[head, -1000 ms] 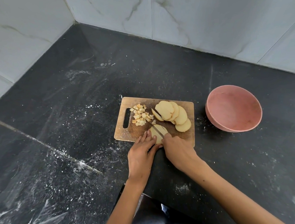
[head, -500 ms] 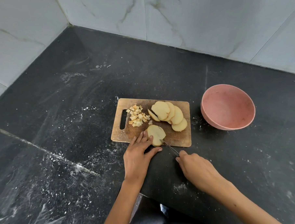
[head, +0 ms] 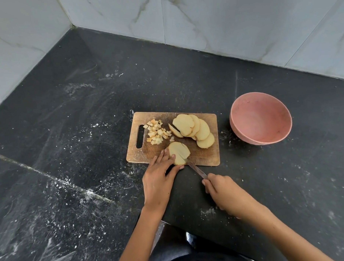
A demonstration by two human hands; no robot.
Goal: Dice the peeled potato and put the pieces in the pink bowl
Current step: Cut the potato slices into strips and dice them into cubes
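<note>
Left hand (head: 159,175) steadies slice (head: 178,152) — right hand (head: 221,189) grips knife (head: 196,169).

One head-worn view looks steeply down, from close above, onto a black counter (head: 88,126) in a tiled corner.

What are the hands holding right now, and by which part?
The right hand grips the knife by its handle. The left hand steadies the potato slices at their near-left edge, fingers on top, thumb at the near side.

Black stone counter (head: 88,126), wooden cutting board (head: 203,157), pink bowl (head: 238,131) beside it
</note>
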